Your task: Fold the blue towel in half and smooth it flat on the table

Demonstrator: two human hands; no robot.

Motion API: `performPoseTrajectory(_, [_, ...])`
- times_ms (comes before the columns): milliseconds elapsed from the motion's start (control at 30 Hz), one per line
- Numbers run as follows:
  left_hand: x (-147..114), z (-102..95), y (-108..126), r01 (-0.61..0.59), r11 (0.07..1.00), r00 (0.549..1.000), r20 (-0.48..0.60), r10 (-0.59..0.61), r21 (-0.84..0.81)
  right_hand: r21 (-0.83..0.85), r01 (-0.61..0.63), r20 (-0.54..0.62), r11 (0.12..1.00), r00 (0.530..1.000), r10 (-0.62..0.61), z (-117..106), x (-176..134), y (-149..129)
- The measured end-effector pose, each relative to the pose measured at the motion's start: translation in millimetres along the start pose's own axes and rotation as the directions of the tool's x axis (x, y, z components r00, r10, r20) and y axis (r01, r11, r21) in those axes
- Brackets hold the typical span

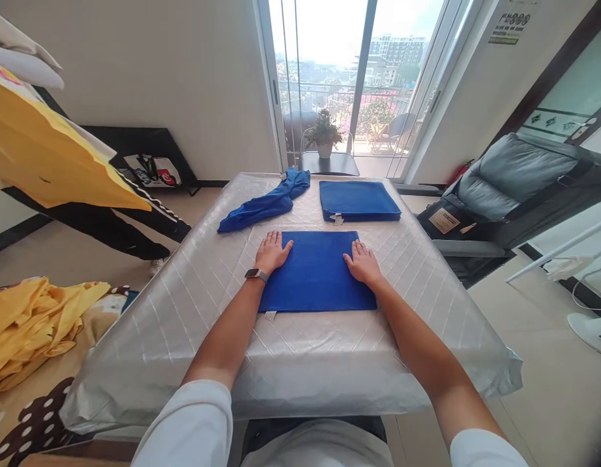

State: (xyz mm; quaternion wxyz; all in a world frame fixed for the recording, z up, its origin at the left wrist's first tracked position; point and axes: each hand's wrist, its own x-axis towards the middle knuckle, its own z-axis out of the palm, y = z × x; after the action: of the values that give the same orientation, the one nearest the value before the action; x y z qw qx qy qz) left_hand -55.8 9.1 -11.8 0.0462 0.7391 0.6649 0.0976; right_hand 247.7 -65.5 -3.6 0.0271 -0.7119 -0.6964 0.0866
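A blue cloth (317, 275) lies flat as a rectangle on the silver-covered table (329, 363) in front of me. On its left edge rests my left hand (273, 253), fingers stretched out, with a watch on the wrist. My right hand (362, 261) lies flat on the right edge, fingers extended. A small white tag (270, 316) sticks out at the cloth's near left corner. Farther back on the right is a neat stack of folded blue cloths (359, 199). Beyond my left hand a crumpled blue cloth (271, 202) lies loosely spread.
At the left stands a person holding a yellow cloth (52, 143). Below it, yellow fabric (32, 331) is heaped beside the table. A dark armchair (514, 188) is at the right. Behind the table, a potted plant (324, 133) stands before the glass door.
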Motion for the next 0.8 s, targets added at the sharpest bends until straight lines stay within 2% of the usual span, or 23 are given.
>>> performPoseTrajectory(167, [-1.7,-4.6,-1.2,0.021,1.0,1.0,0.009,-0.021,0.012,0.013,0.015,-0.02,1.0,1.0,-0.015,-1.6,0.0,-0.4])
performPoseTrajectory(300, [-7.4,-13.0,-1.5,0.016,1.0,0.997,-0.075,-0.016,0.006,0.031,0.016,-0.011,0.999,1.0,-0.016,-2.7,-0.9,-1.1])
performPoseTrajectory(367, [-14.1,-15.8,9.1,-0.036,0.999,0.994,-0.104,0.036,0.005,0.046,0.017,-0.018,0.999,1.0,-0.016,-1.5,-0.1,-1.2])
performPoseTrajectory(467, [-28.6,-13.0,50.8,-0.246,0.969,0.967,-0.068,0.245,-0.004,0.073,0.024,-0.035,0.997,0.999,-0.021,1.1,1.3,-0.8])
performPoseTrajectory(533, [-37.9,-4.9,92.8,-0.431,0.902,0.903,-0.017,0.43,-0.02,0.078,0.033,-0.046,0.996,0.999,-0.03,2.5,1.0,0.4])
performPoseTrajectory(600, [-42.7,6.7,136.6,-0.56,0.828,0.828,0.021,0.561,-0.036,0.056,0.053,-0.055,0.997,0.997,-0.05,3.2,-0.8,2.7])
performPoseTrajectory(633, [-42.7,12.8,155.8,-0.596,0.802,0.801,0.028,0.598,-0.046,0.036,0.068,-0.058,0.997,0.996,-0.065,3.3,-2.1,4.1])
performPoseTrajectory(700, [-38.3,24.0,184.0,-0.62,0.781,0.782,0.03,0.623,-0.069,0.001,0.098,-0.055,0.995,0.994,-0.098,2.5,-4.5,6.6])
performPoseTrajectory(800, [-28.2,33.8,194.7,-0.567,0.818,0.818,0.057,0.573,-0.095,0.0,0.103,-0.051,0.995,0.993,-0.103,-0.1,-6.4,7.3])
